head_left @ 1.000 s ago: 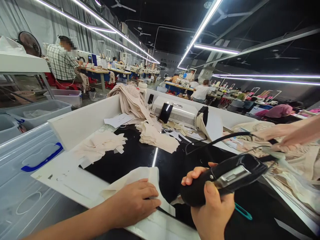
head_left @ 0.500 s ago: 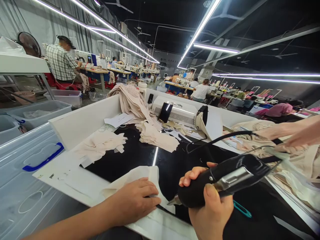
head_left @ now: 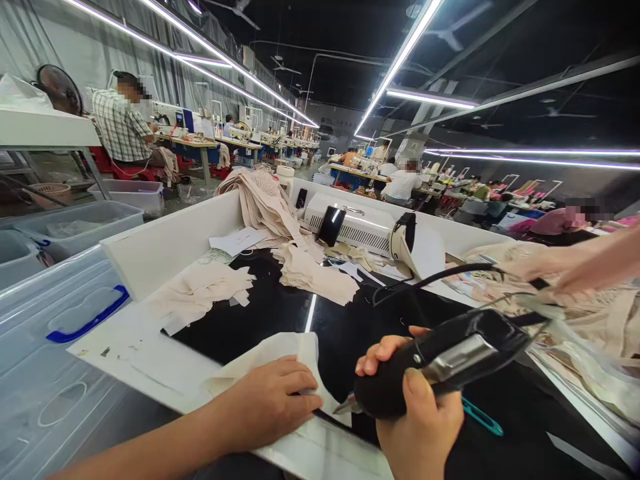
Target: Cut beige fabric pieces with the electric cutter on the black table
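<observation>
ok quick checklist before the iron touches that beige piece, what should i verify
1. Left hand pinning the beige fabric piece flat: ok.
2. Right hand gripping the black iron firmly: ok.
3. Iron tip clear of the left fingers: not ok, the tip sits close beside them.
4. Black cord free of snags: cannot tell, it runs toward a co-worker's hand.
5. Fabric free of wrinkles under the palm: cannot tell, hidden.
6. Iron hot: cannot tell.
</observation>
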### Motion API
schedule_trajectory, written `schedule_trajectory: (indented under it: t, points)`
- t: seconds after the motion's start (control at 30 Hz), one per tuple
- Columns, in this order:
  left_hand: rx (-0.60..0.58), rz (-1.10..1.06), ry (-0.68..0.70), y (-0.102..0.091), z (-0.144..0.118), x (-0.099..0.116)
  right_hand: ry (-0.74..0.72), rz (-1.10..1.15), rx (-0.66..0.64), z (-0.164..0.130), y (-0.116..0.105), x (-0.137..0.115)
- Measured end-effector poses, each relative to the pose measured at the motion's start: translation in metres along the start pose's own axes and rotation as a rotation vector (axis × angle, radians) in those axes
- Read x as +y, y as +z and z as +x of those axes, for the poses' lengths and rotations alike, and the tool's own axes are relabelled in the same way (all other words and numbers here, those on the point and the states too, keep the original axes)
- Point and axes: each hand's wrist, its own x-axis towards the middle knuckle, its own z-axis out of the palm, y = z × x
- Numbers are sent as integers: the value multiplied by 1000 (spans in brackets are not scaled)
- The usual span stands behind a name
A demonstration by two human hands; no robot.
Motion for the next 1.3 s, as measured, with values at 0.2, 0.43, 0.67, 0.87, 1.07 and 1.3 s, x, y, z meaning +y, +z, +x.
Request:
schedule_trajectory:
  t: [0.2,0.43,0.67,0.87,1.07,1.3]
  points:
    - [-12,-2,-3,1,-2,-1,-3,3,34,0,-4,-5]
    - [-30,-8,-10,0,-2,-1,31,-28,67,-2,-5,-2]
    - [2,-9,-28,-4,-5,-5,1,-86,66,7,-14,4]
    - [9,11,-115,-24,-9,-18,-57,-178,100,38,-32,17]
    - [-165,-37,-255,-30,-2,5,-97,-174,108,62,-35,25]
    - [-314,-45,-348,-34,40,2,-83,-120,80,58,-28,25]
